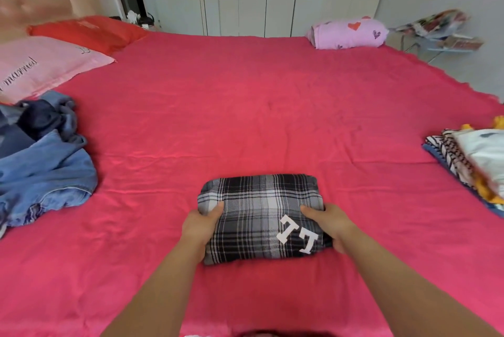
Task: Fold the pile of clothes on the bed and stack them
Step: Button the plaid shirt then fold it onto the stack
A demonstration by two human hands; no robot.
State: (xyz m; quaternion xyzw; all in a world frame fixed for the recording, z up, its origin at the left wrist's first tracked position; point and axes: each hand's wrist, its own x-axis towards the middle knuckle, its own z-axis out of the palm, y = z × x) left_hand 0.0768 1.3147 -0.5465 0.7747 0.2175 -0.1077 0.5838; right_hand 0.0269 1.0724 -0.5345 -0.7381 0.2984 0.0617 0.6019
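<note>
A: While the folded plaid garment [260, 218] is lying near the front of the red bed sheet [245, 107], what are the hands doing?

B: The left hand [200, 226] and right hand [331, 223] are clamping its opposite sides. They should be lifting evenly, keeping layers compressed, toward the folded stack [471, 165] at right.

A folded black-and-white plaid garment [260, 216] lies on the red bed [245, 107], gripped at its sides by the left hand [200, 225] and right hand [331, 223]. Unfolded blue clothes [41, 165] sit far left; a folded stack [474, 162] sits far right.
</note>
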